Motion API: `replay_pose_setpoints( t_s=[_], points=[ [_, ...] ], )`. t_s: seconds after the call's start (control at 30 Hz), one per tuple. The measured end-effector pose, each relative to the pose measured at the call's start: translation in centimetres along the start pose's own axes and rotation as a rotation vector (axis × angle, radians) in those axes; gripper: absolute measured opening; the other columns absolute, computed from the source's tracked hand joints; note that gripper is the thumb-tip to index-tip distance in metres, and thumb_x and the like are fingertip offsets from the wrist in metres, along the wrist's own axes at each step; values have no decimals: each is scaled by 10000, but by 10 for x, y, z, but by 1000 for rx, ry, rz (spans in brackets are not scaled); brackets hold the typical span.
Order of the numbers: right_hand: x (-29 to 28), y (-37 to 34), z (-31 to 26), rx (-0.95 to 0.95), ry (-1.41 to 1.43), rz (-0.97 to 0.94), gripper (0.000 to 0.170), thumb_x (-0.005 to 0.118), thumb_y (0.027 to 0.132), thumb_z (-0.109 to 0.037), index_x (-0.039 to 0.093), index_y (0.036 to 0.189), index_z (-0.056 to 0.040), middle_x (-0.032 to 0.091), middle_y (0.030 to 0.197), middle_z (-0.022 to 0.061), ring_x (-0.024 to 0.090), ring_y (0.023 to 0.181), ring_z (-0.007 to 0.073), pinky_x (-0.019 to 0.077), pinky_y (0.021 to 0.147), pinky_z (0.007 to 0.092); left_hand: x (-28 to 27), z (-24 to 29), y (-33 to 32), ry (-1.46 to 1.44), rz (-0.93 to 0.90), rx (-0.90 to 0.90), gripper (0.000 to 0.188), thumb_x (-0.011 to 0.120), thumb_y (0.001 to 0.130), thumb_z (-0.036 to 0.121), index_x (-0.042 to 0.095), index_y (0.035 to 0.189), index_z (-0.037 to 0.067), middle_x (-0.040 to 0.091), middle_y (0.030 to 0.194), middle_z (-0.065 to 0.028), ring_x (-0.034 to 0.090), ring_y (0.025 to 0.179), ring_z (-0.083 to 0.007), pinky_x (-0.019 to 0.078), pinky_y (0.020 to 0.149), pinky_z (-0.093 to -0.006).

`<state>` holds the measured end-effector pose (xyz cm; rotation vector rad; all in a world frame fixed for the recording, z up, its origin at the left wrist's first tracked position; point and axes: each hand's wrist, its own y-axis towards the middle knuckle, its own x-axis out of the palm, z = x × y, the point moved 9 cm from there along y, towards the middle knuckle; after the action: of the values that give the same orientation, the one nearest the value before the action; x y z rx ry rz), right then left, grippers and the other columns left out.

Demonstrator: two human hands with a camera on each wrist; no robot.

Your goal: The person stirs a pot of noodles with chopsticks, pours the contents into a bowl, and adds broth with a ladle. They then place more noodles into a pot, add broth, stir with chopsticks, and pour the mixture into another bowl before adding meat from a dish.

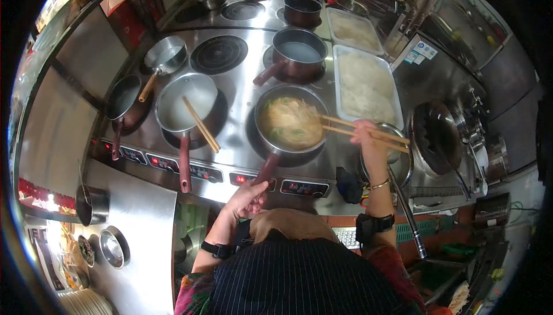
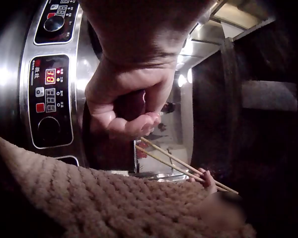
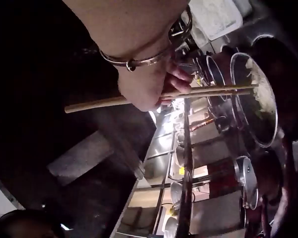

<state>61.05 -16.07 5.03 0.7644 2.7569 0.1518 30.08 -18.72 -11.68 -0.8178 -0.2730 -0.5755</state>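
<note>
The left hand (image 1: pixel 247 198) grips the dark red handle (image 1: pixel 266 171) of a pan (image 1: pixel 292 151) that holds noodles (image 1: pixel 291 120) with green bits in broth. Seen from the left wrist, that hand (image 2: pixel 131 94) has its fingers curled round the handle end (image 2: pixel 130 105). The right hand (image 1: pixel 371 149) holds a pair of long wooden chopsticks (image 1: pixel 345 124), their tips at the right side of the noodles. In the right wrist view, the right hand (image 3: pixel 151 87) pinches the chopsticks (image 3: pixel 102 103), which reach over the rim into the pan (image 3: pixel 274 136).
Left of the noodle pan, a pot (image 1: pixel 161 118) of cloudy liquid has chopsticks (image 1: pixel 199 122) laid across it. Another pot (image 1: pixel 299 59) stands behind. White trays (image 1: pixel 339 97) of noodles sit at the right, near a metal bowl (image 1: pixel 410 168) with a long-handled tool (image 1: pixel 410 217).
</note>
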Motion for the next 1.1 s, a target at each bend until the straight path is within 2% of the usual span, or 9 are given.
replay_pose_setpoints(
  t_s=[0.13,0.2,0.3,0.5,0.67,0.73,0.9,0.97,1.1],
  points=[
    [12,-5,61,170,336,82,288,510,893,-237,576,959,35,596,801,128,616,612,172,530,548,246,6,2,-2,-63,-29,-6,281,576,859,312,449,1007,109,441,558,-14,362,350,-77,257,296,-201],
    [24,-10,90,197,465,110,302,502,897,-246,565,976,38,595,811,132,618,616,180,533,554,253,7,3,-2,-26,-41,-11,400,559,863,337,466,1149,73,454,569,1,381,343,-64,296,295,-183],
    [39,-18,102,229,612,105,325,507,894,-260,548,1005,43,595,829,141,623,638,199,543,577,280,10,5,-4,-26,-46,-14,391,555,867,330,466,1147,72,450,565,1,373,347,-63,288,299,-182],
    [35,-21,18,136,233,-242,272,529,876,-205,588,941,53,610,802,144,618,615,177,542,574,261,6,-1,0,-75,-15,-19,395,561,869,309,477,1196,105,435,548,4,341,352,-61,259,310,-188],
    [-8,-8,-21,80,181,-129,244,538,867,-181,598,955,39,617,790,115,590,566,130,489,513,215,11,6,-5,-68,-42,12,374,559,866,309,461,1127,59,445,565,2,366,353,-58,275,301,-177],
    [-21,-6,-37,62,-21,109,258,530,877,-205,596,964,28,620,817,102,584,574,127,477,539,219,10,6,-4,-49,-28,10,373,559,866,305,458,1125,57,446,565,2,368,354,-58,277,301,-175],
    [44,7,18,-17,-56,-37,259,503,895,-247,599,1010,-35,629,910,89,611,798,176,486,694,283,9,5,-4,-48,-28,3,371,564,864,312,462,1115,59,452,558,1,368,355,-55,278,302,-173],
    [79,5,51,-127,-173,-172,380,448,908,-346,572,1072,-27,591,1071,99,575,900,178,442,828,306,10,5,-4,-46,-27,7,376,565,863,315,464,1119,59,453,556,1,368,357,-54,276,303,-172],
    [122,-46,-3,-508,-464,-351,215,527,852,-219,617,990,-82,597,923,121,586,844,246,466,729,320,9,5,-3,-42,-33,11,393,566,863,321,466,1134,54,454,555,2,366,361,-49,273,307,-173]
  ],
)
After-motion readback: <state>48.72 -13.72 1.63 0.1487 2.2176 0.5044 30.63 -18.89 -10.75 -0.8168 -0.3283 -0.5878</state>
